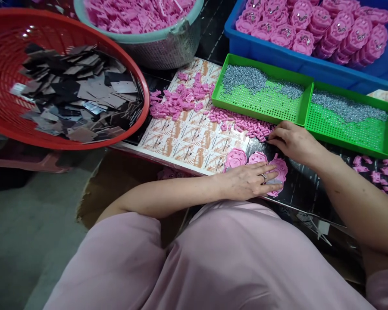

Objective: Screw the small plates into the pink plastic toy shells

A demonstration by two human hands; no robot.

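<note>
- My left hand point(245, 181) lies flat, fingers stretched out and together, pressing on a pink paw-shaped shell point(280, 170) at the near edge of the dark worktop point(297, 189). It grips nothing.
- Two more pink shells point(235, 158) sit just beside the left hand, on its far side.
- My right hand point(294, 142) is curled, fingertips down at the edge of a strip of small pink beads point(242, 122). I cannot tell whether it has pinched one.
- Right behind that hand, the near wall of a green tray point(255, 113) of tiny metal screws closes off the far side. A second green tray point(342, 146) adjoins it on the right.
- A blue crate point(294, 64) of pink assembled pieces stands beyond the trays.
- A heap of pink clips point(181, 99) lies on a printed sheet point(187, 142), left of the beads.
- A red basket point(142, 99) of grey plates overhangs at the left, with a teal basket point(168, 47) of pink parts behind it.
</note>
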